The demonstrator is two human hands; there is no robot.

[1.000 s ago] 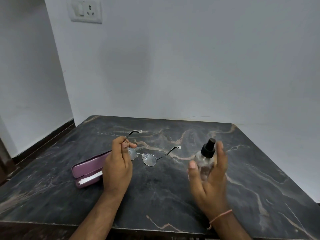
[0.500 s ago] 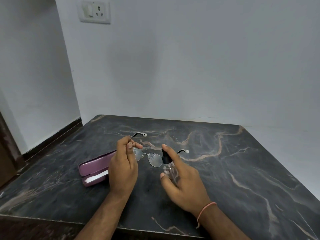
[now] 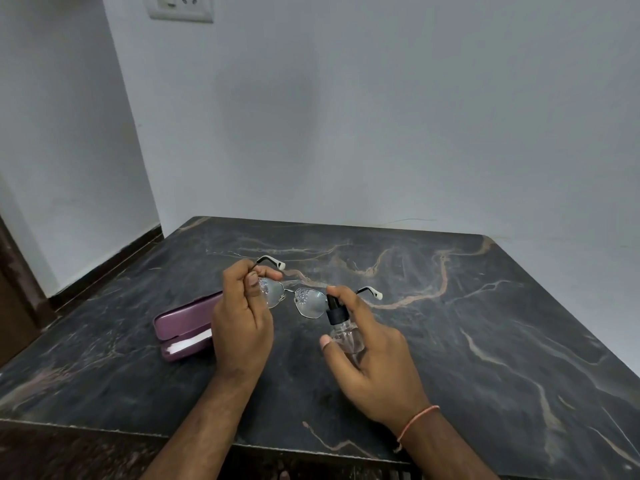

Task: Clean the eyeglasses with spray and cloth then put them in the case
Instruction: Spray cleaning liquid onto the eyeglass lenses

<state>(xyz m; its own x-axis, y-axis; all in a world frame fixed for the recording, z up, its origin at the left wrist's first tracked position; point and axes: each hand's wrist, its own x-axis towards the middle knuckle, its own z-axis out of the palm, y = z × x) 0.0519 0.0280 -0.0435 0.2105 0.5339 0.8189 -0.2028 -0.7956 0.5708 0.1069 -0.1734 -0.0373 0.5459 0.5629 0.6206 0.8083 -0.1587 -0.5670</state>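
Eyeglasses [image 3: 298, 299] hover mid-frame above the marble table [image 3: 485, 323], pinched at one temple by the raised left hand [image 3: 242, 323], while the right hand [image 3: 370, 358] grips a spray bottle [image 3: 341, 327], forefinger atop its nozzle.

I'm looking down at a dark marble table [image 3: 450, 306] veined in tan, pushed into a corner of plain pale walls [image 3: 381, 116]. A white switch plate [image 3: 180, 6] is sitting high on the wall. A dark skirting [image 3: 104, 271] is running along the floor at left.
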